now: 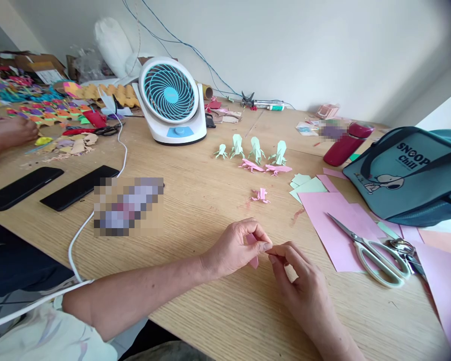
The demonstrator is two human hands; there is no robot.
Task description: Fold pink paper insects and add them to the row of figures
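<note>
- Pink paper is showing in the left hand, which is holding a narrow folded piece near the middle of the table.
- The right hand is meeting it with thumb and forefinger nearly closed; I cannot tell whether it is gripping paper too.
- Beyond the hands, four green figures are standing in a row, with two pink figures just nearer and a smaller pink one nearest; all are looking finished.
- The held piece is apparently awaiting more shaping, its details being hidden by fingers.
- To the right, pink sheets and green scraps are lying flat, seemingly leaving stock for more.
- Scissors are lying partly over the sheets, crowding the right hand's outer side.
- Bare wood is stretching left of the hands towards a white cable; the table's near edge is running below the left forearm.
</note>
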